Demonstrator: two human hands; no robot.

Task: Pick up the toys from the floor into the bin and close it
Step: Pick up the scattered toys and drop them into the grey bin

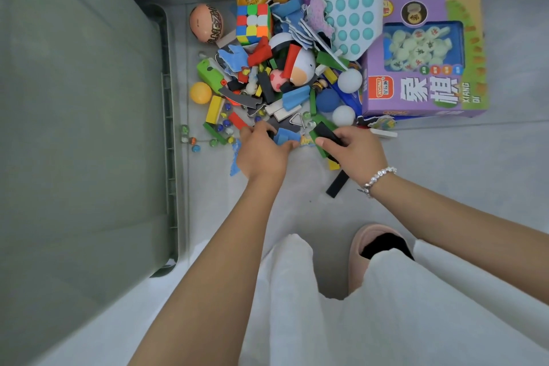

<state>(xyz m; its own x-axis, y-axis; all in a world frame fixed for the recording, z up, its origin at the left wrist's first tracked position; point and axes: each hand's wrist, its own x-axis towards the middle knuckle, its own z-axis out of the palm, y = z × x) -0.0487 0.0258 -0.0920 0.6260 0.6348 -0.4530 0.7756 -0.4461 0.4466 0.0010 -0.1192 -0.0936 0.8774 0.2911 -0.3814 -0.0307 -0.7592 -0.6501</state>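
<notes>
A heap of toys (276,68) lies on the grey floor: blocks, balls, marbles, a colour cube (253,23), a pop-bubble board (347,10) and a purple boxed game (424,47). The large grey-green bin (74,128) fills the left of the view, and I look down into it. My left hand (261,151) rests on the near edge of the heap, fingers closed around blue foam pieces (285,137). My right hand (356,151) grips a black block (328,134) next to green blocks.
Loose marbles (190,137) lie near the bin's wall. A black block (337,184) and a blue foam scrap (234,160) sit on the floor near my hands. My pink slipper (377,249) and white trousers are below. A wall skirting runs along the top.
</notes>
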